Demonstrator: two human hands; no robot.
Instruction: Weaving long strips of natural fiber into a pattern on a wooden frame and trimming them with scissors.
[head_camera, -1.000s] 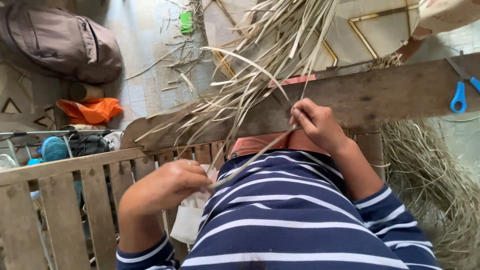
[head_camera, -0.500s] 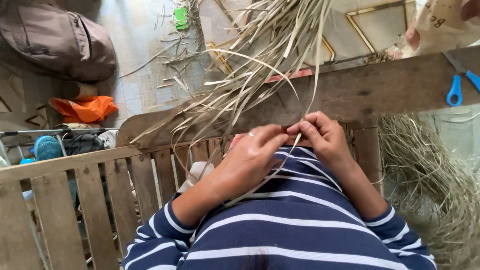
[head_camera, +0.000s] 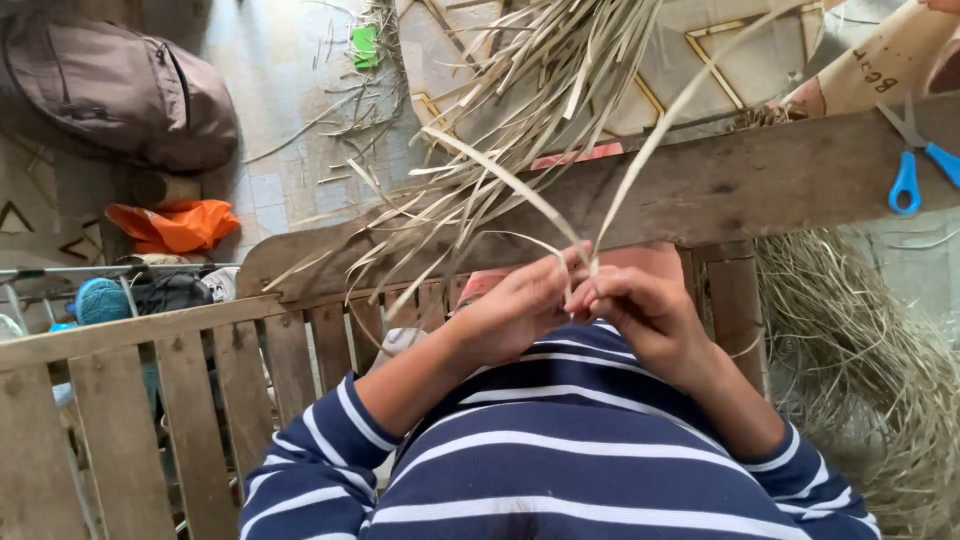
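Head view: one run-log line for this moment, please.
left hand: pinching dry leaf strips | right hand: pinching same strips, touching left | strips: fan up over wooden plank | blue scissors: on plank, untouched

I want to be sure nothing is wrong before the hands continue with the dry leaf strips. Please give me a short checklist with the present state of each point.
1. Left hand pinches the pale dry leaf strips: ok.
2. Right hand pinches a strip too: ok.
3. Both hands meet over the dark blue striped shirt: ok.
4. Strip bundle lies across the weathered wooden plank: ok.
5. Blue-handled scissors lie on the plank, apart from the hands: ok.
6. Which single strip each hand holds: cannot tell.
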